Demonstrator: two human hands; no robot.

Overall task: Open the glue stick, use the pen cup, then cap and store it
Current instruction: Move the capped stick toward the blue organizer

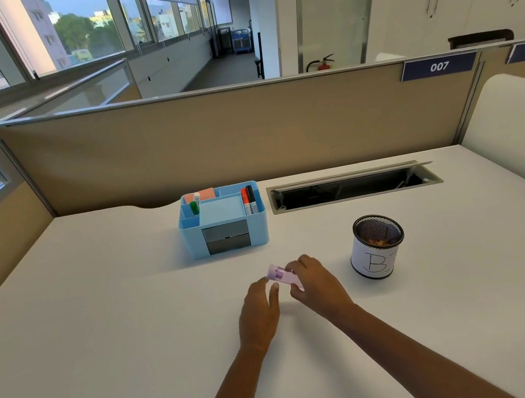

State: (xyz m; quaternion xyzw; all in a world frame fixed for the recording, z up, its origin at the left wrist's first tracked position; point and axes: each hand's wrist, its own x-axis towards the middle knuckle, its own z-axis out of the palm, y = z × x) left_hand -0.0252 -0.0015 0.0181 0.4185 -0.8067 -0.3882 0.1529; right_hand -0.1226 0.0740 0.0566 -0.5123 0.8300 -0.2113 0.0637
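A small lilac glue stick (pixel 282 275) is held just above the white desk, tilted with its cap end toward the upper left. My right hand (pixel 315 285) grips its body from the right. My left hand (pixel 260 307) has thumb and fingertips at the cap end; whether the cap is on or partly off I cannot tell. The pen cup (pixel 377 246), a black mesh cylinder wrapped in white paper with a drawn letter B, stands upright on the desk to the right of my hands.
A blue desk organizer (pixel 225 236) with markers, sticky notes and grey drawers sits behind my hands. A recessed cable tray (pixel 352 185) lies open at the back right. A beige partition (pixel 226 135) walls the desk's far edge.
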